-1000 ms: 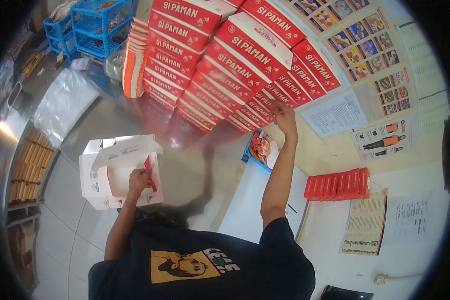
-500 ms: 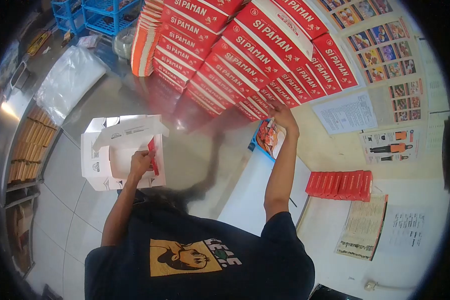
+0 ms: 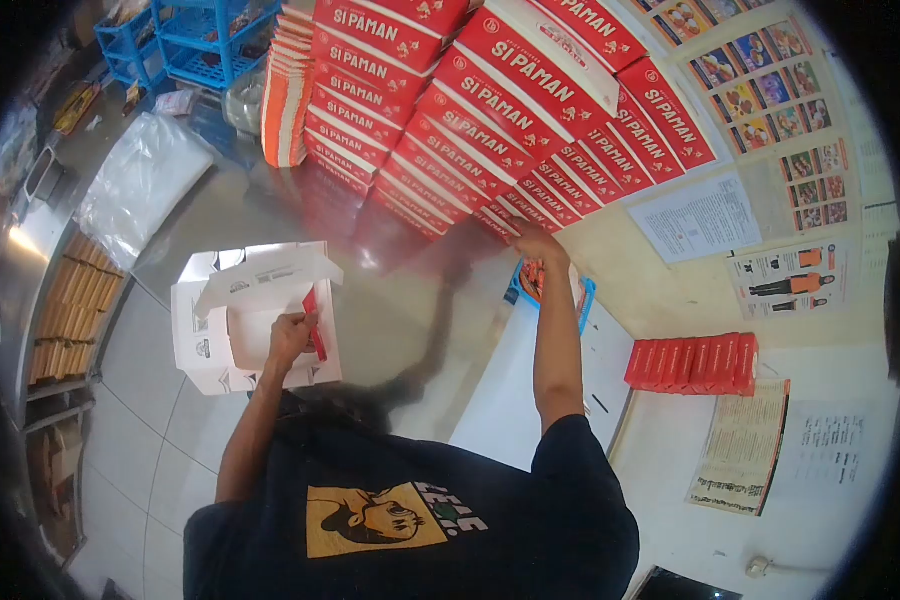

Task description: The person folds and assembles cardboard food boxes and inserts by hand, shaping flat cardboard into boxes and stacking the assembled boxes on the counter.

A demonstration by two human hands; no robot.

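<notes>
An unfolded white cardboard box (image 3: pixel 202 345) lies on the metal counter at the left, its inside and flaps facing up. My left hand (image 3: pixel 290 338) is over its right part, fingers closed on a narrow red strip (image 3: pixel 314 325). Whether that strip is a flap of the box or a separate piece, I cannot tell. My right hand (image 3: pixel 536 245) reaches forward to the foot of the stacked red "SI PAMAN" boxes (image 3: pixel 440 170). Its fingers look apart with nothing visible in them; I cannot tell whether they touch a box. Below that hand is a blue tray (image 3: pixel 587 300), partly hidden by my forearm.
Clear plastic bags (image 3: pixel 145 185) lie at the left of the counter. Blue racks (image 3: pixel 205 45) stand behind. Small red packets (image 3: pixel 690 365) form a row near the right wall. Posters (image 3: pixel 770 90) and papers hang there.
My right hand has moved left and a little closer to me, along the foot of the stack. The left hand keeps its hold on the red strip. The whole view has shifted slightly.
</notes>
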